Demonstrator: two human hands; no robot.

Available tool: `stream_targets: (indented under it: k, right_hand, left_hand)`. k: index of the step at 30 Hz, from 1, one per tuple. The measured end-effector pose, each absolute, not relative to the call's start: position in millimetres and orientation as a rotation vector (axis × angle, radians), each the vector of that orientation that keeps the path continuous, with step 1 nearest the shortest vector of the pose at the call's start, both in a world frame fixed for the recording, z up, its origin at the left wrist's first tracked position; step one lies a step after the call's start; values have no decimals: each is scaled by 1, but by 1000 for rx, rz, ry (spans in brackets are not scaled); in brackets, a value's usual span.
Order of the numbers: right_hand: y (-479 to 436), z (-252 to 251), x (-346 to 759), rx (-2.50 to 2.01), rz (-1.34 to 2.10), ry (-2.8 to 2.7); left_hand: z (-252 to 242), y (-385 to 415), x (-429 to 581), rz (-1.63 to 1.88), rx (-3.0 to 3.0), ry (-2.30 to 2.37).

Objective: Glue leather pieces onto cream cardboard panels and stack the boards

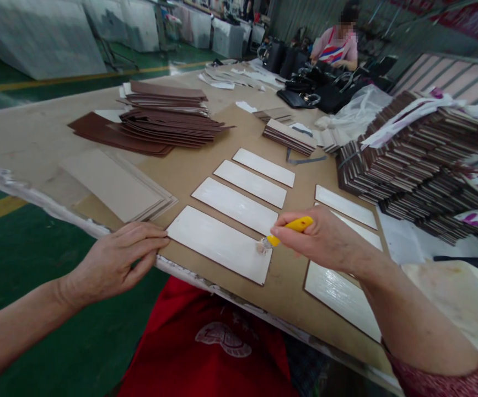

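Observation:
My right hand (pixel 311 237) grips a yellow-handled paintbrush (pixel 292 227), its bristles touching the right end of the nearest white rectangular panel (pixel 218 242). At that panel's left end lies my left hand (pixel 127 256), fingers stretched out over the table edge, fingertips at the panel's corner. Beyond it, several more white panels (pixel 236 204) with dark edges are laid out in a row. A second row continues to the right, where one panel (pixel 342 298) has a glossy, wet-looking surface; my right forearm hides part of this row.
Beige boards (pixel 114 184) lie at the left, with stacked brown pieces (pixel 172 121) behind. A tall pile of bundled dark strips (pixel 424 165) stands at the right. A smaller bundle (pixel 290 137) sits farther back. Across the table a person (pixel 338 47) works beside black bags (pixel 317 88).

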State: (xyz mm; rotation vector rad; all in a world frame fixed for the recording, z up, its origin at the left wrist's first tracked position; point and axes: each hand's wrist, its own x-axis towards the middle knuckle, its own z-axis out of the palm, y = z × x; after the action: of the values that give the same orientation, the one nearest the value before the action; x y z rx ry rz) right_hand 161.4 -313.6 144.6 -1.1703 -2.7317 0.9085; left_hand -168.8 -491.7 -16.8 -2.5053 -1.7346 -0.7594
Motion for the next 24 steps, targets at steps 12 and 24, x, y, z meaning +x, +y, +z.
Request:
stream_targets:
  k: [12, 24]
  right_hand:
    - [-305, 114, 77, -760, 1315, -2535]
    - [-294, 113, 104, -840, 1282, -2642]
  left_hand:
    - [-17, -491, -169, -771, -2513, -1714]
    - [-15, -489, -167, -799, -2536, -1643]
